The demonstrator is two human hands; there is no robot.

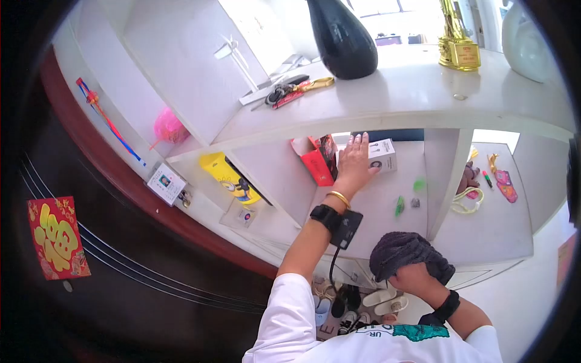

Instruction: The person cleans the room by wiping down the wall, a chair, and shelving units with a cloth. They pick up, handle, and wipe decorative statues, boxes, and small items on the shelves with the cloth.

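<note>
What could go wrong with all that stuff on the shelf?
The left hand might knock over the red box beside it. The dark gray cloth in the right hand could sweep the little green pieces off the shelf. A hard bump might tip the tall black vase up top.

A dark grey fluffy cloth (411, 257) bunches at the right hand (417, 279); beside the left hand (356, 164), a white box (382, 156) bears black earphone prints.

Left hand (356, 166) forward — right hand (417, 279) lower
</note>
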